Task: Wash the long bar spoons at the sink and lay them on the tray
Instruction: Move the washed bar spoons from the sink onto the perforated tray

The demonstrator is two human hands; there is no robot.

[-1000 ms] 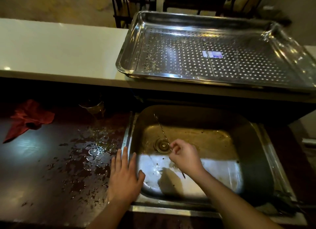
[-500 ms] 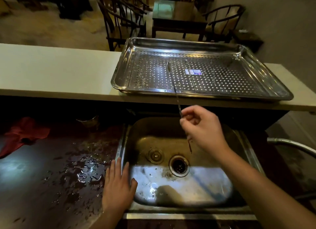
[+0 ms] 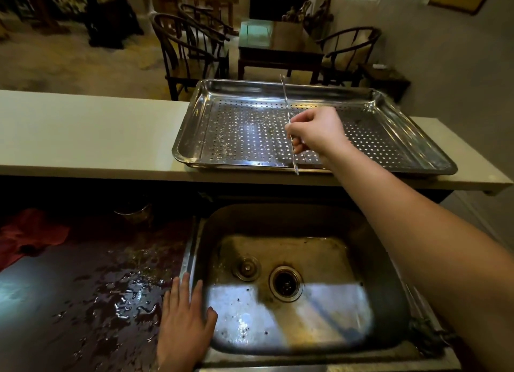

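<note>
My right hand is pinched on a long thin bar spoon, held over the perforated steel tray on the raised white ledge. The spoon runs from beyond the tray's far rim down past its near rim, above the tray floor. Flat on the left rim of the steel sink lies my left hand, fingers spread, holding nothing. The sink basin holds a loose strainer plug and an open drain; no other spoon shows in it.
The dark counter left of the sink is wet with puddles. A red cloth lies at its far left, a small metal cup under the ledge. The white ledge stretches left of the tray. Chairs and a table stand beyond.
My right hand lifted the spoon out of the sink and carried it up and forward over the tray. My left hand stayed on the sink rim. The view tilted upward.
</note>
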